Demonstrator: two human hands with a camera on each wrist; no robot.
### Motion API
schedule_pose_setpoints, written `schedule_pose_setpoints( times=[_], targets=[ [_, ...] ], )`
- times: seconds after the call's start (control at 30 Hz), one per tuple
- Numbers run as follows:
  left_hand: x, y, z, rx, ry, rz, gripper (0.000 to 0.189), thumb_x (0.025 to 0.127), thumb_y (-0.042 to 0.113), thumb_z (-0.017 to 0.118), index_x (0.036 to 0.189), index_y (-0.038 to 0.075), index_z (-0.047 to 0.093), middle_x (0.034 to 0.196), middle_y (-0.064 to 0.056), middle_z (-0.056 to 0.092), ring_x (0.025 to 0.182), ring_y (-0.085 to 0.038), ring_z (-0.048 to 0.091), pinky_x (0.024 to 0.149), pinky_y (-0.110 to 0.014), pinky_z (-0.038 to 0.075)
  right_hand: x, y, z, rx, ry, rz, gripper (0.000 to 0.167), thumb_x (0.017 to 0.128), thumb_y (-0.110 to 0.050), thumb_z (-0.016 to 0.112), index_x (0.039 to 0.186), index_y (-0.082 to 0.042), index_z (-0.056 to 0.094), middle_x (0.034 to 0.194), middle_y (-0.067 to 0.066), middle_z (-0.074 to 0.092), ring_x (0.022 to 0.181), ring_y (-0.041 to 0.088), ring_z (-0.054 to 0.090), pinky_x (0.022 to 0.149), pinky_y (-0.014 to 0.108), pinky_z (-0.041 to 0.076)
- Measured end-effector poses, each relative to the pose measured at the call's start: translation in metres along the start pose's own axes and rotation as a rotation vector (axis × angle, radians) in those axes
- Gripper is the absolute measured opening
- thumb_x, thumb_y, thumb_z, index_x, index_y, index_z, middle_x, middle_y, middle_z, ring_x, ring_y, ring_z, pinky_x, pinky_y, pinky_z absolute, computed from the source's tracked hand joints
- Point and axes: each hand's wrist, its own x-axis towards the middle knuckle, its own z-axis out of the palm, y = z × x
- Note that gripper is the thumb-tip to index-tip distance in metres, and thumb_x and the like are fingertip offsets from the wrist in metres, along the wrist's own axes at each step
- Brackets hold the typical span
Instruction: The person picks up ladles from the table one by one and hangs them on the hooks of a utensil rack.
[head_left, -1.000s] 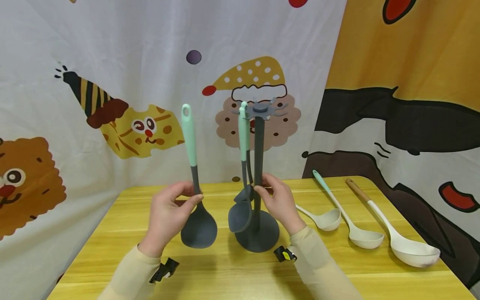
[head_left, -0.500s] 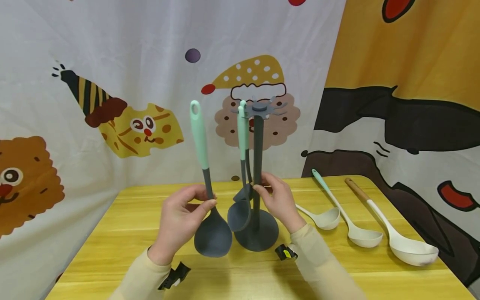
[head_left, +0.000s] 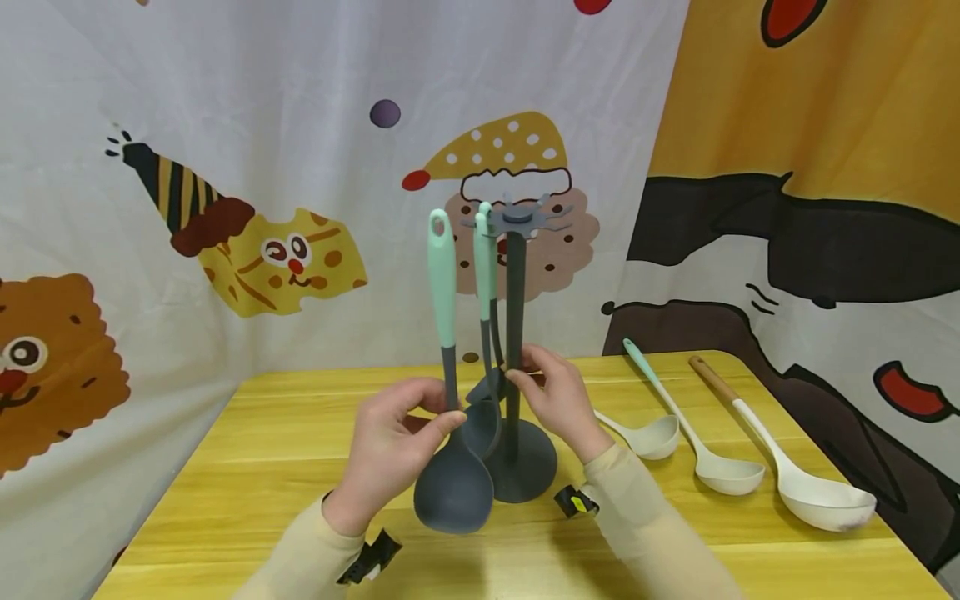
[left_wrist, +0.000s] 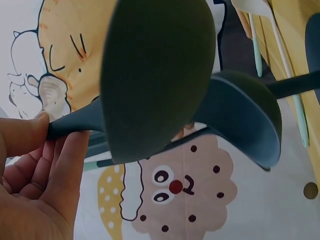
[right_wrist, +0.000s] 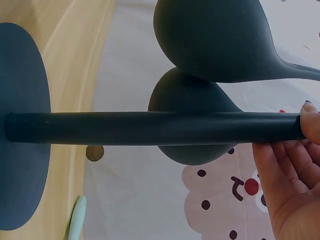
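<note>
My left hand [head_left: 401,437] pinches the dark grey neck of a spatula [head_left: 453,492] with a mint handle [head_left: 442,287] and a wide, rounded head. It is held nearly upright just left of the utensil stand [head_left: 516,312]. In the head view its head overlaps a hanging ladle [head_left: 480,429]. Two mint-handled utensils hang from the stand's left side, the rear one partly covered. With thumb and fingers, my right hand [head_left: 557,400] grips the dark post of the stand, as the right wrist view shows too. The stand's round base [head_left: 528,479] rests on the table.
To the right lie a small white ladle [head_left: 652,437], a white ladle with a mint handle [head_left: 727,477] and a larger white ladle with a wooden handle [head_left: 825,504]. Hooks [head_left: 525,218] spread around the stand's top. A patterned curtain [head_left: 300,83] hangs behind the wooden table [head_left: 247,467].
My left hand has carried the spatula rightward and a little nearer to me, up beside the hanging utensils. The right hand has stayed on the post.
</note>
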Motion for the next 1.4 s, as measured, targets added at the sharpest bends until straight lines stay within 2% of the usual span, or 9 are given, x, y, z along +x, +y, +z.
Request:
schedule_pose_setpoints(
  times=[0.2, 0.47, 0.67, 0.9, 1.4],
  targets=[
    [0.002, 0.002, 0.011, -0.042, 0.006, -0.020, 0.015, 0.082, 0.003, 0.080, 0.093, 0.010, 0.073, 0.082, 0.004, 0.066, 0.072, -0.013, 0.064, 0.055, -0.029, 0.057, 0.000, 0.000, -0.001, -0.006, 0.000, -0.012, 0.019, 0.090, -0.005, 0.072, 0.109, -0.005, 0.068, 0.092, 0.007, 0.066, 0.084, 0.021, 0.065, 0.073, 0.036, 0.059],
    [0.005, 0.002, 0.025, -0.091, -0.012, 0.002, 0.016, 0.082, 0.002, 0.080, 0.094, 0.010, 0.073, 0.082, 0.003, 0.067, 0.072, -0.013, 0.065, 0.054, -0.029, 0.057, 0.002, 0.001, -0.001, -0.002, 0.000, -0.025, 0.019, 0.090, -0.005, 0.072, 0.109, -0.005, 0.067, 0.091, 0.006, 0.066, 0.084, 0.020, 0.065, 0.072, 0.035, 0.059],
    [0.005, -0.002, 0.031, -0.080, -0.017, 0.000, 0.014, 0.082, 0.003, 0.080, 0.092, 0.010, 0.073, 0.080, 0.001, 0.067, 0.069, -0.012, 0.064, 0.053, -0.029, 0.057, 0.002, 0.001, -0.001, 0.004, -0.007, -0.019, 0.017, 0.091, -0.005, 0.071, 0.108, -0.006, 0.068, 0.092, 0.005, 0.066, 0.085, 0.019, 0.065, 0.073, 0.035, 0.059],
    [0.006, -0.006, 0.037, -0.073, -0.031, -0.040, 0.014, 0.081, 0.004, 0.081, 0.090, 0.011, 0.072, 0.079, 0.002, 0.066, 0.068, -0.013, 0.063, 0.054, -0.032, 0.058, 0.001, 0.001, -0.001, -0.001, -0.004, -0.006, 0.016, 0.092, -0.004, 0.070, 0.107, -0.007, 0.068, 0.093, 0.006, 0.067, 0.085, 0.020, 0.065, 0.073, 0.035, 0.059],
    [0.007, -0.009, 0.040, -0.024, -0.020, -0.066, 0.014, 0.081, 0.004, 0.081, 0.091, 0.008, 0.073, 0.079, 0.003, 0.065, 0.069, -0.012, 0.062, 0.055, -0.028, 0.057, 0.001, 0.001, -0.001, 0.004, -0.001, -0.015, 0.016, 0.091, -0.004, 0.070, 0.107, -0.005, 0.067, 0.092, 0.007, 0.066, 0.085, 0.021, 0.066, 0.073, 0.035, 0.059]
  ],
)
